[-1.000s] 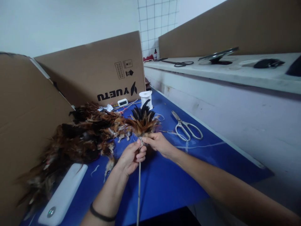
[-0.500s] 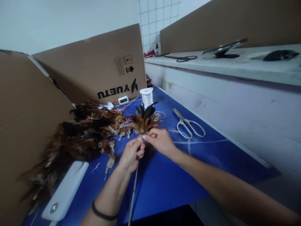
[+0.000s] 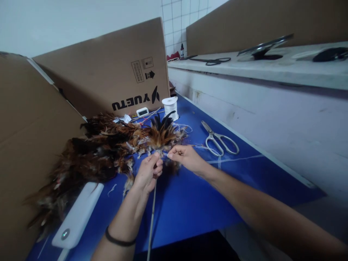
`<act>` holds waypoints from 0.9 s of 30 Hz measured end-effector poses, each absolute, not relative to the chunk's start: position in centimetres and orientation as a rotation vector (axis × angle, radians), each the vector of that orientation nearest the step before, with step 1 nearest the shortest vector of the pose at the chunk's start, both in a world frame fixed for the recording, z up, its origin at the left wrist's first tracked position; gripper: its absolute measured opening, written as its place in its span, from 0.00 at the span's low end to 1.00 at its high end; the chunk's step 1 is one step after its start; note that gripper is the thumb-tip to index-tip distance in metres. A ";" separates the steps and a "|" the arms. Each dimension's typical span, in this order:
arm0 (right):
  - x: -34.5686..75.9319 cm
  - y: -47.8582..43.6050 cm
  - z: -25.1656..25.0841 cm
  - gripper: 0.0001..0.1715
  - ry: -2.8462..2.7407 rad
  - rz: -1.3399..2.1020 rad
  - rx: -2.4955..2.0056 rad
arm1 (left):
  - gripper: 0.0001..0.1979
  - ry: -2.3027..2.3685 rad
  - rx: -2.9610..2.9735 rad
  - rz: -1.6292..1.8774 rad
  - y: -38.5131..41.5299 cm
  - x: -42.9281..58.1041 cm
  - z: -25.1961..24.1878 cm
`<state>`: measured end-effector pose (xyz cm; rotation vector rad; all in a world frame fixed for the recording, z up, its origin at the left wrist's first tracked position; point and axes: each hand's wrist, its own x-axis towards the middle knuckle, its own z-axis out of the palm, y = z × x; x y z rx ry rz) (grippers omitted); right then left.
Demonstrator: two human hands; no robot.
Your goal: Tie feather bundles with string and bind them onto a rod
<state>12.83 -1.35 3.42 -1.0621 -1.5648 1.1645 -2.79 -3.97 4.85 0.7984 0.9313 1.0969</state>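
My left hand [image 3: 150, 169] is closed round a thin stick [image 3: 152, 221] just below a tuft of brown and black feathers [image 3: 160, 136] at its top end. The stick runs down toward me past the table's front edge. To its right, my right hand [image 3: 186, 156] pinches a thin white ribbon [image 3: 165, 154] between thumb and finger, stretched short and taut from the feather base. Behind the tuft stands a white spool [image 3: 170, 107] with a loose loop lying beside it. More ribbon trails right toward the metal scissors [image 3: 220, 139].
A large heap of loose feathers [image 3: 89, 152] covers the table's left side. In front of it lies a white oblong device [image 3: 78, 215]. Cardboard panels [image 3: 108, 69] rise behind and left. Along the right runs a ledge [image 3: 261, 69] with dark scissors [image 3: 214, 61] and a phone-like slab.
My right hand has drawn away from my left, opening a small gap spanned by the ribbon. My left hand and the feathered stick have shifted slightly left.
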 end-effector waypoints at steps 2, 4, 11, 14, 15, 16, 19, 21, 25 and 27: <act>13.7 -1.0 3.5 0.09 -1.585 1.187 -1.070 | 0.18 0.921 0.789 1.124 -3.8 -3.3 5.0; 14.6 -0.5 3.6 0.10 -1.594 1.176 -1.098 | 0.17 0.925 0.785 1.149 -3.7 -3.8 5.2; 16.8 0.9 3.7 0.10 -1.777 0.795 -1.164 | 0.16 0.956 0.749 1.214 -3.0 -5.0 5.4; 17.0 0.5 4.2 0.10 -1.850 0.573 -1.091 | 0.15 0.955 0.729 1.232 -2.7 -5.3 5.2; 17.0 0.2 4.5 0.10 -1.881 0.533 -1.031 | 0.15 0.951 0.724 1.236 -2.7 -5.5 5.2; 17.0 -0.2 4.8 0.10 -1.932 0.517 -0.963 | 0.14 0.946 0.720 1.238 -2.6 -5.6 5.1; 16.8 -1.2 5.2 0.12 -2.240 0.527 -0.806 | 0.13 0.934 0.712 1.247 -2.4 -5.8 4.9; 16.5 -1.7 5.0 0.14 -2.453 0.422 -0.847 | 0.12 0.935 0.705 1.241 -2.2 -6.0 4.9; 15.7 -2.1 3.9 0.13 -2.656 0.155 -1.011 | 0.11 0.958 0.696 1.227 -2.1 -5.9 4.8; 15.5 -2.1 3.6 0.09 -2.688 0.162 -1.036 | 0.11 0.971 0.699 1.223 -2.1 -5.8 4.8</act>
